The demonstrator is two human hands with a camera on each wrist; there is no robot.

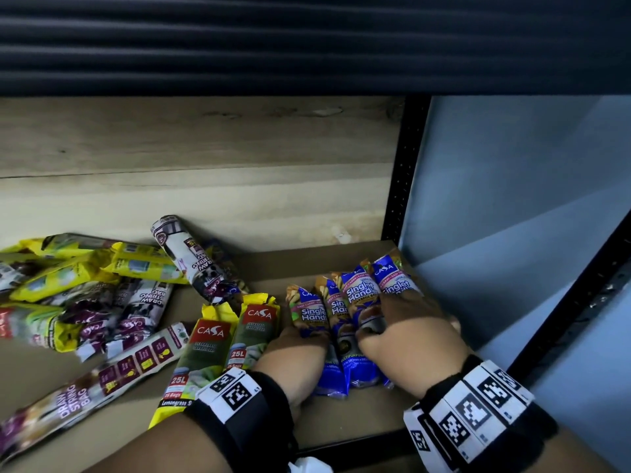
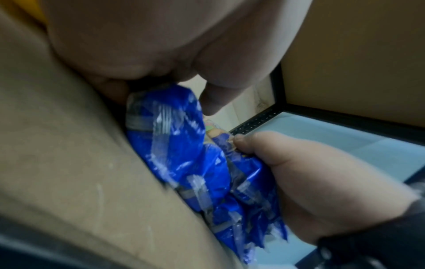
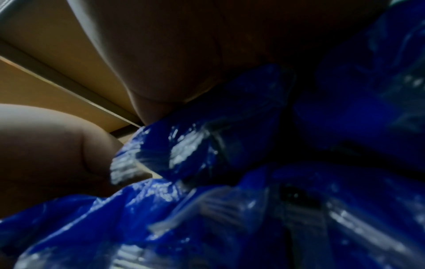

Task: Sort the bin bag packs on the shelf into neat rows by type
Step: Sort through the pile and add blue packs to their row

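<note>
Several blue "Singlet Handle" packs [image 1: 362, 291] lie side by side at the right end of the shelf board [image 1: 355, 418]. My left hand [image 1: 300, 346] grips the leftmost blue pack [image 2: 174, 145] from its left side, fingers [image 2: 161, 54] bent down onto it. My right hand [image 1: 392, 326] lies over the right-hand blue packs [image 3: 230, 218], fingers curled on them and thumb [image 3: 57, 145] pressing the wrapper. Two yellow-green Casa 25L packs [image 1: 211, 349] lie just left of my left hand. The near ends of the blue packs are hidden under my hands.
White-purple "Draw String Bag" packs [image 1: 143, 302] and yellow packs [image 1: 68, 274] lie jumbled on the left. One long drawstring pack [image 1: 102, 377] lies slanted near the front edge. A black upright [image 1: 399, 186] and a blue-grey side panel [image 1: 495, 216] close the right. The upper shelf [image 1: 307, 46] hangs low.
</note>
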